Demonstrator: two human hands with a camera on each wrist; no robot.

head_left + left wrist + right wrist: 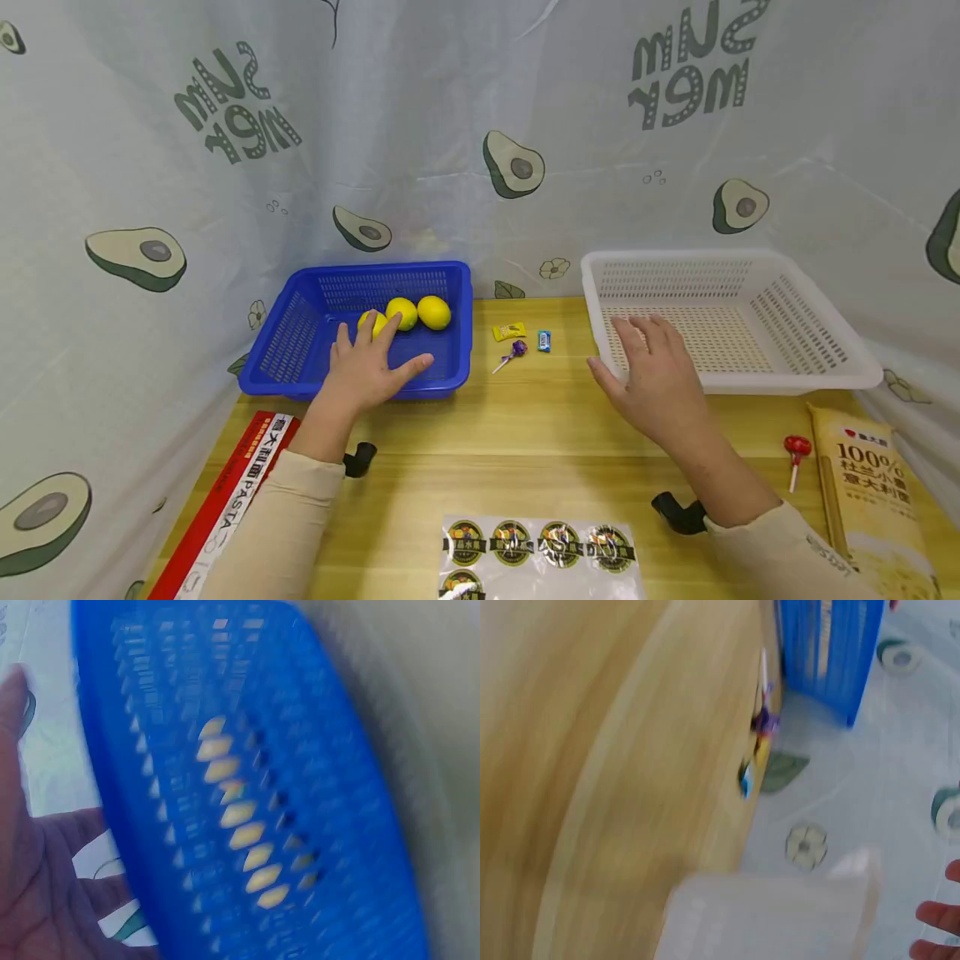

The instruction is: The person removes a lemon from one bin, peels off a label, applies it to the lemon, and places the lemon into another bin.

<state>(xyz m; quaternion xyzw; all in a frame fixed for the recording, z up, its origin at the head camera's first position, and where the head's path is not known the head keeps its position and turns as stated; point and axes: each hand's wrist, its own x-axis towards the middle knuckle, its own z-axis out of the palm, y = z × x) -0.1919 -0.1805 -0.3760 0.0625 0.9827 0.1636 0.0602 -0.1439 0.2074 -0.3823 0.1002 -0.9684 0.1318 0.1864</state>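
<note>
cream sleeves [275, 529] | dark lettering [828, 555] on right | black wrist pieces [361, 460]

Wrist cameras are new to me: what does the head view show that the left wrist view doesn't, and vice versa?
Only the head view: the white basket, right hand, red lollipop and sticker sheet, among others.

Only the left wrist view: the palm side of the left hand and the slotted near outer wall of the blue basket.

Both: that hand, that basket and the patterned curtain.

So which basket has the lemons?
The blue basket, near the left hand. Three yellow lemons show inside; none show in the white basket, near the right hand.
</note>
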